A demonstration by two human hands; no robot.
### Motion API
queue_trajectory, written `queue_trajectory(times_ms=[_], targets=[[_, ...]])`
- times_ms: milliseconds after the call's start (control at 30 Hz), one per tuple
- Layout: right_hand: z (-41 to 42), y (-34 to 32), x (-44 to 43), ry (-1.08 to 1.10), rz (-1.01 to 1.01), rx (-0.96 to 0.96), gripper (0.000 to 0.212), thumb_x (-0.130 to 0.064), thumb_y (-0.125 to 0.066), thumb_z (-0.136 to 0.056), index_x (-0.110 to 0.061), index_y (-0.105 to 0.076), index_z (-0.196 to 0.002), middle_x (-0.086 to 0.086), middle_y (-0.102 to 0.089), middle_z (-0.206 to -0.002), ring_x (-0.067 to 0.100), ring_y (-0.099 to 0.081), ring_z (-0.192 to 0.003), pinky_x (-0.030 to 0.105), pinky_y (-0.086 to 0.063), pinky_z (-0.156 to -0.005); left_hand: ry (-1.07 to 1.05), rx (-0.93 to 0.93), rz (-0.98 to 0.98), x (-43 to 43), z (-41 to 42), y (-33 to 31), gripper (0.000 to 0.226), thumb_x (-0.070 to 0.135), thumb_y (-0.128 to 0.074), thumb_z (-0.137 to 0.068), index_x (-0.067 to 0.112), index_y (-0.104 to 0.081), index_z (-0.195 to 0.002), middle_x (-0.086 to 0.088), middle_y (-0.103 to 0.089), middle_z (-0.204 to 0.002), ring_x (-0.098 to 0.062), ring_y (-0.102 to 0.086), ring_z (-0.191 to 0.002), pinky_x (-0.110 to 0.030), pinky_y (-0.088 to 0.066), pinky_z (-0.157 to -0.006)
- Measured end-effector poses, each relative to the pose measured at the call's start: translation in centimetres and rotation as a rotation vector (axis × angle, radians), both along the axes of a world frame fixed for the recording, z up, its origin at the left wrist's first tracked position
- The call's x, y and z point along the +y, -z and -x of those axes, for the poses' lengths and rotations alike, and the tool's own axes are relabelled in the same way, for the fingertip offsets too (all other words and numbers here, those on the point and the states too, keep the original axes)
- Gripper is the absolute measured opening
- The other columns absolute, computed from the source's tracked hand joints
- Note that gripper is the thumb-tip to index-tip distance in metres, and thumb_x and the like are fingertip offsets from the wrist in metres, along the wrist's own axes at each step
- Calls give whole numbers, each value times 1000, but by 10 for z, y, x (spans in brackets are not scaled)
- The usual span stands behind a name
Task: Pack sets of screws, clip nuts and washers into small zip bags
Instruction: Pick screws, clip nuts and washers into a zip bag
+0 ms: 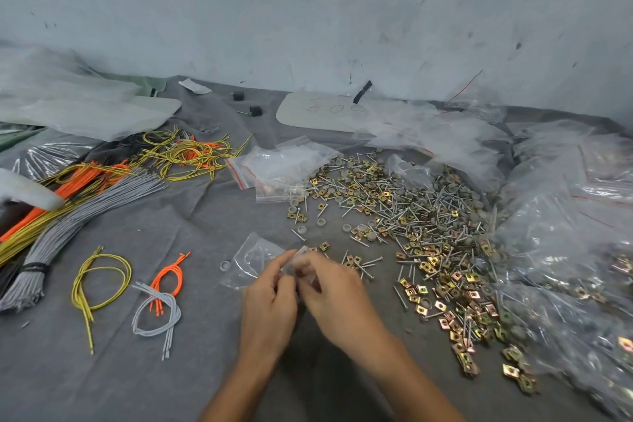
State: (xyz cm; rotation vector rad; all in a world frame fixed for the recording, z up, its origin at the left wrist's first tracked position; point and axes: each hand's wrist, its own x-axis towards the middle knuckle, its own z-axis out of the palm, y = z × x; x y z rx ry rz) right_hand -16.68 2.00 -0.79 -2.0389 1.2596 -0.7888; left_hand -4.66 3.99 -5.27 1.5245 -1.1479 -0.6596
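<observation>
My left hand (269,301) and my right hand (334,291) meet at the middle of the grey cloth, both pinching a small clear zip bag (297,264) between the fingertips. Its contents are blurred. Another empty small zip bag (250,259) lies flat just left of my hands. A wide heap of screws (421,212), gold clip nuts (442,295) and grey washers (321,222) spreads to the right of my hands. A stack of unused zip bags (277,166) with red seal strips lies behind the heap.
Bundles of grey, orange and yellow wires (68,202) fill the left side, with loose wire loops (102,281) nearer me. Large clear plastic bags (565,223) of hardware pile up at the right. A white board (322,111) lies against the wall.
</observation>
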Motion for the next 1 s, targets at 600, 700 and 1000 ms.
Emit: queue_trajectory(times_ms=[600,700,1000], targets=[[34,7,-53,142,109,641,19,-35,-56,-98,-20,-68,-99,7,-61,-109,31,-58,-106,38,-45,-87,5,-14,8,1,1,-3,53,37,-38,-78,31,-70,-121,20,-63,-68,0,-61,-68,-17,-44,-64],[28,3,-49,173,116,669,27,-41,-53,-97,-19,-68,-99,8,-63,-110,32,-58,-106,39,-45,-86,0,-10,-3,1,2,-4,51,32,-40,-80,30,-70,-121,21,-64,-66,-2,-59,-61,-16,-44,-59],[36,1,-45,202,158,853,19,-25,-52,-94,-15,-68,-98,7,-69,-107,31,-62,-103,36,-44,-83,-3,24,-13,3,3,-5,46,29,-42,-83,29,-71,-119,5,-68,-73,-5,-58,-65,-26,-45,-66]])
